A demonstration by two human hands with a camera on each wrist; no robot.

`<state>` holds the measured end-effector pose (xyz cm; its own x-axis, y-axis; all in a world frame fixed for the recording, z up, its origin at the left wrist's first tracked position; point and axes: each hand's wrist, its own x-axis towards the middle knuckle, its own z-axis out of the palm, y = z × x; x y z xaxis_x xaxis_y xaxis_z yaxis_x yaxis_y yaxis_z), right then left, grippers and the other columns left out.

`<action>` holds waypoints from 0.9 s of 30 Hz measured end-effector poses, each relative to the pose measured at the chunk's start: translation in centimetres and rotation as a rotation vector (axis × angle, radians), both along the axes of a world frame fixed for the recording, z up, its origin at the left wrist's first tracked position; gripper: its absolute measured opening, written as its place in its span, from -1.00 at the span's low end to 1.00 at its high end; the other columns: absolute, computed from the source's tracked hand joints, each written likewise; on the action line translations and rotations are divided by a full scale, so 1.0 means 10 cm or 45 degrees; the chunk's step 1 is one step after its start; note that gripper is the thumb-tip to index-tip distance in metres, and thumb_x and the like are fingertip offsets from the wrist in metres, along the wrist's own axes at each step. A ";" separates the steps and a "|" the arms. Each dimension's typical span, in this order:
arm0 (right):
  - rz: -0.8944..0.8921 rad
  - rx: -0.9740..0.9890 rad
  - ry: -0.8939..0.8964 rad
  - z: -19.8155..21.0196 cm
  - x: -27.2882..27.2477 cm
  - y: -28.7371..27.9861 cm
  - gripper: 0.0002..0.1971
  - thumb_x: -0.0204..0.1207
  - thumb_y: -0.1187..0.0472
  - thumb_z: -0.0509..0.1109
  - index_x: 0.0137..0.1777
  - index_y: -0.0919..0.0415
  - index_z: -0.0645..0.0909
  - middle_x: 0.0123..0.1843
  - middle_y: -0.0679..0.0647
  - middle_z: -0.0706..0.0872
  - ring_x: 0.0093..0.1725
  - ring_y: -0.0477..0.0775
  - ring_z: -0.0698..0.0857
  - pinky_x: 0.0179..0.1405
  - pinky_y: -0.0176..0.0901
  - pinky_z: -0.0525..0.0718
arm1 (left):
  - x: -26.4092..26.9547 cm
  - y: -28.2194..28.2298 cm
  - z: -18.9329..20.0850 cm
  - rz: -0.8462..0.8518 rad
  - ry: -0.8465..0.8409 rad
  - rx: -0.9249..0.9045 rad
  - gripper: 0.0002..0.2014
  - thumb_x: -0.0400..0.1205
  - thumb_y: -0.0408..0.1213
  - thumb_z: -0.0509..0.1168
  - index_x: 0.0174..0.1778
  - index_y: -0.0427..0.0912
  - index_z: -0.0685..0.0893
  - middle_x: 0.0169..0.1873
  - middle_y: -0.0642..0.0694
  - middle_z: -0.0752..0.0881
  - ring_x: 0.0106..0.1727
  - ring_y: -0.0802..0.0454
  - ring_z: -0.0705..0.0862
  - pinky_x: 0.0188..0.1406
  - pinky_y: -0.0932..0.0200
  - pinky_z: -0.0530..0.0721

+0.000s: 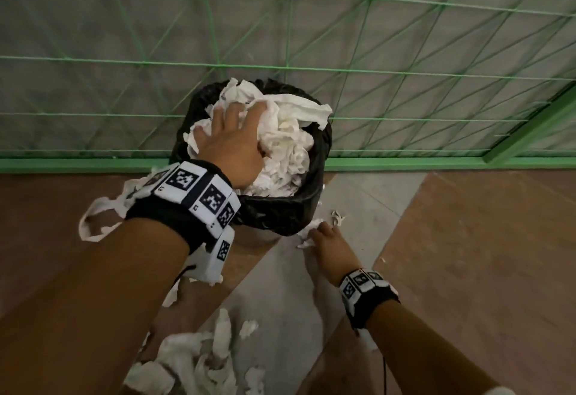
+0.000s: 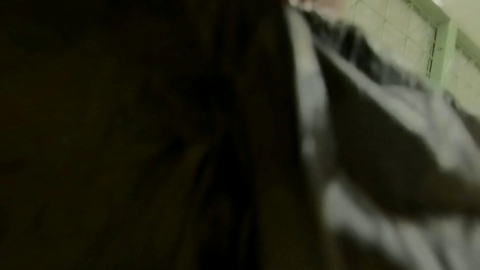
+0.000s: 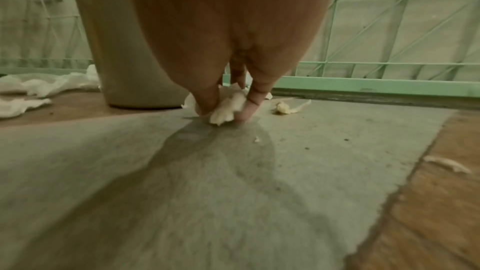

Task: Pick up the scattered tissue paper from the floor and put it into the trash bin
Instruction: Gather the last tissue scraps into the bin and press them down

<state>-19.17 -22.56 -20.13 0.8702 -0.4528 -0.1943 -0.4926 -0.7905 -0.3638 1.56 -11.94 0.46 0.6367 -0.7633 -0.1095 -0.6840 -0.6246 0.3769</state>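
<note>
The trash bin (image 1: 280, 212), lined with a black bag, stands against the fence and is heaped with white tissue (image 1: 290, 145). My left hand (image 1: 240, 114) lies on top of that heap, fingers spread and pressing into it. To the right of the bin's base, my right hand (image 1: 321, 232) is down on the grey floor and pinches a small tissue scrap (image 1: 307, 234). In the right wrist view the thumb and fingers of my right hand (image 3: 226, 112) close around this scrap (image 3: 231, 102), beside the bin's beige wall (image 3: 130, 59). The left wrist view is dark and blurred.
A green mesh fence (image 1: 311, 67) runs close behind the bin. A tissue pile (image 1: 193, 360) lies near me, and a long strip (image 1: 96, 220) lies left of the bin. Small scraps (image 1: 338, 217) (image 3: 283, 108) lie just past my right hand, with another scrap (image 3: 446, 163) on the brown floor.
</note>
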 end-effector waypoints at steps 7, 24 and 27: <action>-0.525 0.560 -0.482 1.10 0.09 -0.68 -0.93 0.55 0.24 0.44 -0.16 0.16 0.70 -0.41 -0.11 0.68 -0.45 -0.18 0.54 -0.33 -0.26 0.47 | 0.07 0.31 0.53 0.161 0.125 -0.852 -0.44 0.41 -0.16 0.37 0.34 0.29 0.47 0.36 0.04 0.51 0.44 0.01 0.44 0.43 -0.01 0.42; 0.310 -0.375 -0.206 2.57 1.11 0.07 -0.53 0.23 -0.34 0.50 -0.06 0.01 0.68 -0.02 -0.01 0.56 0.14 0.13 0.55 0.10 0.04 0.51 | -0.76 1.67 -2.10 0.334 0.141 0.444 -0.32 0.60 0.23 0.14 0.63 0.06 0.23 0.62 -0.34 0.20 0.56 -0.45 0.26 0.49 -0.40 0.34; 0.240 -0.310 -0.365 2.64 0.99 0.11 -0.40 0.22 -0.48 0.39 0.07 -0.05 0.68 0.09 0.03 0.58 0.19 0.09 0.54 0.15 0.08 0.54 | -0.81 1.73 -2.18 0.235 0.206 0.630 -0.24 0.37 0.03 0.48 0.42 -0.28 0.44 0.28 -0.56 0.56 0.21 -0.58 0.57 0.22 -0.51 0.50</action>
